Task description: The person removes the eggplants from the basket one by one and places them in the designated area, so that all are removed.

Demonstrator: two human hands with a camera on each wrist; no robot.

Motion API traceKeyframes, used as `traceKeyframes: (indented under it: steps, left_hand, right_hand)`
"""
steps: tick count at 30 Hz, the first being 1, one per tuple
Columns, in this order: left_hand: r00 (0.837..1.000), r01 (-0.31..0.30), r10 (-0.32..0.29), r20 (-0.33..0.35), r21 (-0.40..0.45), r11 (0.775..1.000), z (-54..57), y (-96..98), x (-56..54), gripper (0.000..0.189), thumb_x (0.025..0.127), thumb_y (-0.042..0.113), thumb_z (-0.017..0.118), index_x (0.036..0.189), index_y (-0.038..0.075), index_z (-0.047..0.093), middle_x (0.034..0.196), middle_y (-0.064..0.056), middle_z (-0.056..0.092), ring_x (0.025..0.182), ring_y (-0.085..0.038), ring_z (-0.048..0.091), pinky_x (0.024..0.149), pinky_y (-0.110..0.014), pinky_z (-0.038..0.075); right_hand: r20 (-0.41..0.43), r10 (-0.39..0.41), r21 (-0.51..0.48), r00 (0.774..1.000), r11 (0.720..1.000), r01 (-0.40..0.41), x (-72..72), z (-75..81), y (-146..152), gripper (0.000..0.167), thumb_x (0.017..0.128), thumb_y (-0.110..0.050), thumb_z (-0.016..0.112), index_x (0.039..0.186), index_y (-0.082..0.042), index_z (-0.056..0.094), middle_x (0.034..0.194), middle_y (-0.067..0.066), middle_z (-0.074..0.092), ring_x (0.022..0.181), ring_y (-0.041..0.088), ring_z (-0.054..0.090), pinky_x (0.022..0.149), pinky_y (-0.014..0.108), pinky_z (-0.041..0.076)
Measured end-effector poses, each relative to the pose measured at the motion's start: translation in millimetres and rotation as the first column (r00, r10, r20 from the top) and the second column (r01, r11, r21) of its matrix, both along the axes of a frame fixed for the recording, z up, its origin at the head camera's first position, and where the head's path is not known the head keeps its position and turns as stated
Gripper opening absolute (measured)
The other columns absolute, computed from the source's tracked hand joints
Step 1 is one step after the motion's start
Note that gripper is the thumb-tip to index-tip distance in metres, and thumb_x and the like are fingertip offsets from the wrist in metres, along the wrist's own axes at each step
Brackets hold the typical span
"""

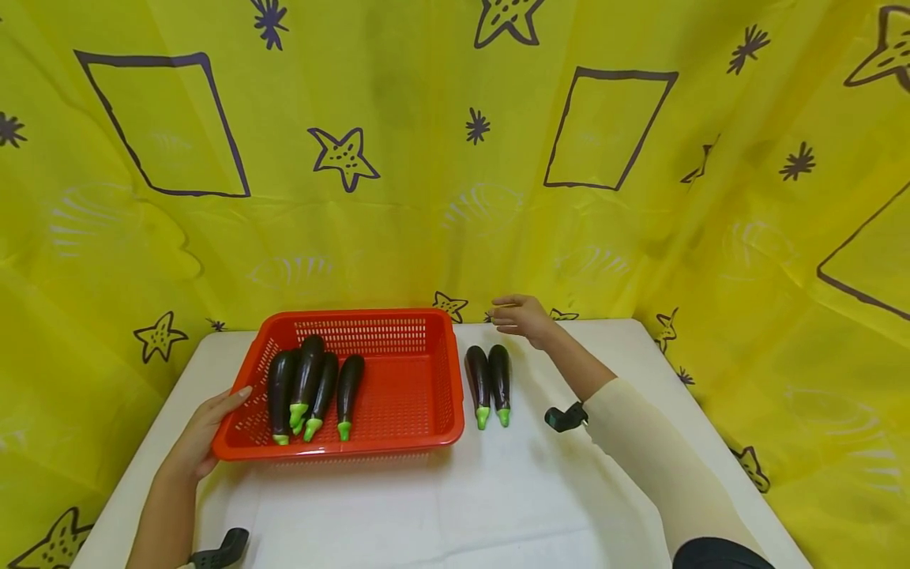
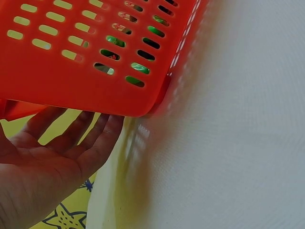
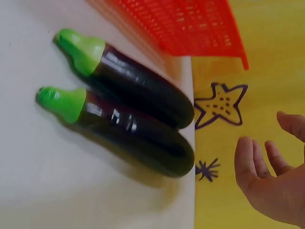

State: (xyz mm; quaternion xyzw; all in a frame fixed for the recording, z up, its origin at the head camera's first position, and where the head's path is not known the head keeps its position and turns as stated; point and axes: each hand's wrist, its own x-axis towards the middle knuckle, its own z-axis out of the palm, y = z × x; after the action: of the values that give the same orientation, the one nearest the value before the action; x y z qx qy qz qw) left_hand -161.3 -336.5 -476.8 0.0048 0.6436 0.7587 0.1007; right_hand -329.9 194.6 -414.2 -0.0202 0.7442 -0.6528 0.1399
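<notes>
Left hand (image 1: 201,433) at the left end of a red basket (image 1: 401,395), grip clasping the rim, thumb over the edge and fingers beneath; dark eggplants (image 1: 308,375) lie bunched in the basket's left half. Right hand (image 1: 524,318) hovers near the far edge of the white desk (image 1: 526,498), grip released, fingers extended, just beyond a pair of eggplants (image 1: 479,381) lying side by side right of the basket, green stem ends toward the near side.
</notes>
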Motion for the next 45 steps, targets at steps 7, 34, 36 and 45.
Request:
traceKeyframes:
  steps: [7, 34, 36, 45]
  left_hand:
    - [1.0, -0.016, 0.016, 0.008, -0.028, 0.999, 1.6, 0.5, 0.0, 0.049, 0.115, 0.028, 0.043, 0.151, -0.004, 0.035, 0.114, 0.005, 0.073, 0.098, -0.018, 0.075, 0.08, -0.04, 0.064]
    - [0.999, -0.018, 0.021, 0.041, -0.066, 0.998, 3.5, 2.6, 0.8, 0.053, 0.114, 0.034, 0.045, 0.152, -0.002, 0.035, 0.113, 0.006, 0.074, 0.098, -0.018, 0.076, 0.081, -0.041, 0.064]
    - [0.999, -0.021, 0.024, 0.042, -0.071, 0.997, 4.2, 2.9, 1.0, 0.054, 0.114, 0.034, 0.045, 0.152, -0.002, 0.035, 0.113, 0.007, 0.074, 0.098, -0.018, 0.076, 0.082, -0.041, 0.064]
    - [1.0, -0.008, 0.009, 0.022, -0.043, 0.999, 0.3, 0.3, 1.2, 0.036, 0.114, 0.033, 0.045, 0.142, 0.012, 0.05, 0.113, 0.005, 0.075, 0.097, -0.02, 0.076, 0.08, -0.042, 0.064]
  right_hand:
    - [0.073, 0.113, -0.155, 0.991, 0.983, -0.1, 7.0, 15.1, -25.3, 0.053, 0.109, -0.007, 0.055, 0.155, 0.011, 0.035, 0.152, 0.031, 0.044, 0.137, 0.049, 0.05, 0.106, 0.047, 0.051]
    - [0.162, 0.339, -0.215, 0.927, 0.929, -0.302, 6.1, 36.8, -104.3, 0.04, 0.108, -0.005, 0.057, 0.143, 0.012, 0.05, 0.136, 0.024, 0.057, 0.135, 0.051, 0.052, 0.106, 0.053, 0.051]
    - [0.194, 0.334, -0.211, 0.922, 0.933, -0.293, 6.5, 35.8, -109.3, 0.036, 0.107, -0.005, 0.058, 0.139, 0.011, 0.053, 0.131, 0.021, 0.059, 0.134, 0.05, 0.054, 0.104, 0.053, 0.052]
    - [0.237, 0.387, -0.168, 0.891, 0.92, -0.355, 5.1, 35.2, -127.1, 0.034, 0.109, -0.007, 0.057, 0.137, 0.012, 0.057, 0.149, 0.029, 0.051, 0.136, 0.048, 0.053, 0.107, 0.053, 0.05]
